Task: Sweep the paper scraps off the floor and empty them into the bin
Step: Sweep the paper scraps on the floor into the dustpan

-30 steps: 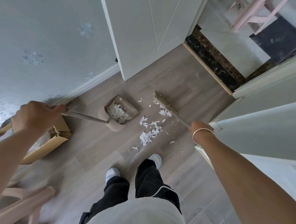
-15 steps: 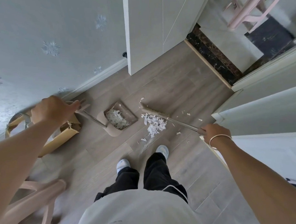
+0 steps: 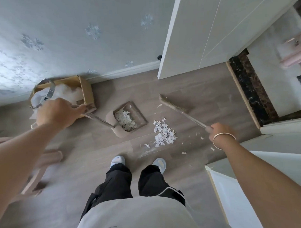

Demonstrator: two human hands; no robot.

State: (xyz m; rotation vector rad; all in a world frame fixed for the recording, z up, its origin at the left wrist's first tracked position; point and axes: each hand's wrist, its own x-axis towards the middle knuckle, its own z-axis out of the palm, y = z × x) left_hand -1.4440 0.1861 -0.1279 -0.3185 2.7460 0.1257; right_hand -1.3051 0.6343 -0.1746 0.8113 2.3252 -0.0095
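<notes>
Grey wood-plank floor (image 3: 97, 154) in a narrow passage, with a patterned wall on one side and a white cabinet ahead. I record the left hand (image 3: 57, 114) with its fingers curled round the top of the long handle of the dustpan (image 3: 119, 132), which sits on the floor and already holds a share of scraps. The right hand (image 3: 219, 131) grips the handle of the broom (image 3: 172, 104). The broom head is beyond the main pile of paper scraps (image 3: 164, 134), and I cannot tell whether it touches the floor. The pile lies just beside the pan, with loose flecks scattered toward the right hand. The bin (image 3: 86, 91), a lined cardboard box, stands against the wall near the left hand. Assessment: sweeping partly done, emptying not begun. Recommended: turn the pan's open lip toward the pile and hold it flat so nothing slips under. Use short, low strokes, then gather the strays before lifting.
</notes>
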